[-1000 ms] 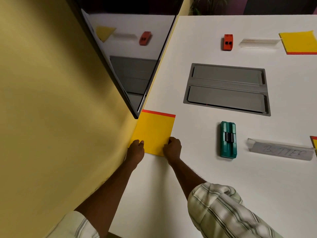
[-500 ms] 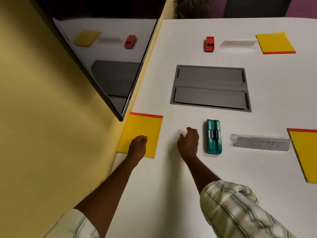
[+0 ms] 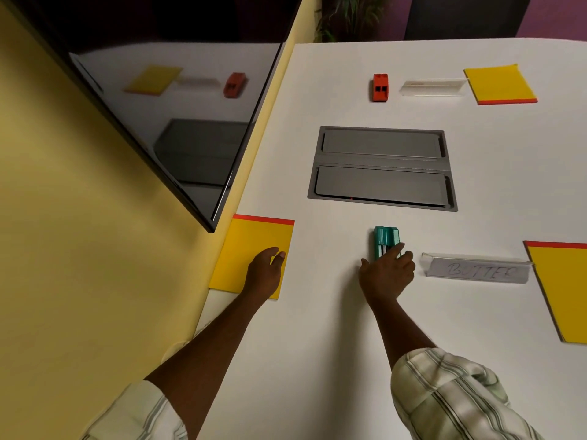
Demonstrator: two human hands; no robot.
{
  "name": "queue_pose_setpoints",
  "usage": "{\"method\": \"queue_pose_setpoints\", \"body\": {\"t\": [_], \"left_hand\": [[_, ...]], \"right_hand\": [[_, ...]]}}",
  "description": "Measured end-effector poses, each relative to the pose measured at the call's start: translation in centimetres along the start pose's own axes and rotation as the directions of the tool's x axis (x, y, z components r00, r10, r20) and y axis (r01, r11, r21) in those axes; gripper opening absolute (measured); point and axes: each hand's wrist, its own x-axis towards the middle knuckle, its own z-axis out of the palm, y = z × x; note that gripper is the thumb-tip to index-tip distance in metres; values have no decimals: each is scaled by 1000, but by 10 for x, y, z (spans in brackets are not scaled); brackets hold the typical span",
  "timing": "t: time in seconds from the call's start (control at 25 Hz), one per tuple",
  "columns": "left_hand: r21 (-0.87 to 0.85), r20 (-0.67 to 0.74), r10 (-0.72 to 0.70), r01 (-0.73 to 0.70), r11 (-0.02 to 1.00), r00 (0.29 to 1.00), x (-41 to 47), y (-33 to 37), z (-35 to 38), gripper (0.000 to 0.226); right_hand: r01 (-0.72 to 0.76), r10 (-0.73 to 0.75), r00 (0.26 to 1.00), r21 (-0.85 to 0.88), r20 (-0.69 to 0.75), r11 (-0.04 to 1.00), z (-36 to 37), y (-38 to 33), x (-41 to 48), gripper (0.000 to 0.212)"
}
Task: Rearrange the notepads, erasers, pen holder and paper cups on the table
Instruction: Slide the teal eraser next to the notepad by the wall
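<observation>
While right hand reaches eraser, fingers extended

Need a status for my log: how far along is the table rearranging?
Done, apparently: the near-left notepad lies square at the table edge, left hand resting on it. In hand: the right hand touches the green eraser. Remaining: red eraser, two other notepads; no pen holder or cups in view.

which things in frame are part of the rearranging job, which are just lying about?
Job: left notepad under the left hand; far notepad; right notepad; teal eraser, touched by the right hand; orange eraser. No pen holder or cups in view.
Lying about: near name plate; far name plate; grey table hatch; screen; plant.
</observation>
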Motion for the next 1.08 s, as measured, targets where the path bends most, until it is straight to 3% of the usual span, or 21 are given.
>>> {"method": "queue_pose_setpoints", "body": {"t": [0.32,0.52,0.72,1.08], "left_hand": [[163,59,75,-84,983,995,10,-5,-2,55],[226,76,107,-121,966,991,13,-16,-13,63],[179,15,78,-79,981,997,21,-30,-33,63],[114,-28,19,-15,993,999,36,-47,-51,61]], "right_hand": [[-101,101,992,-10,77,995,7,-6,10,79],[144,-153,984,100,93,985,18,-53,16,68],[371,-397,900,164,178,914,28,-121,33,64],[585,-595,755,129,275,801,54,-204,49,64]]}}
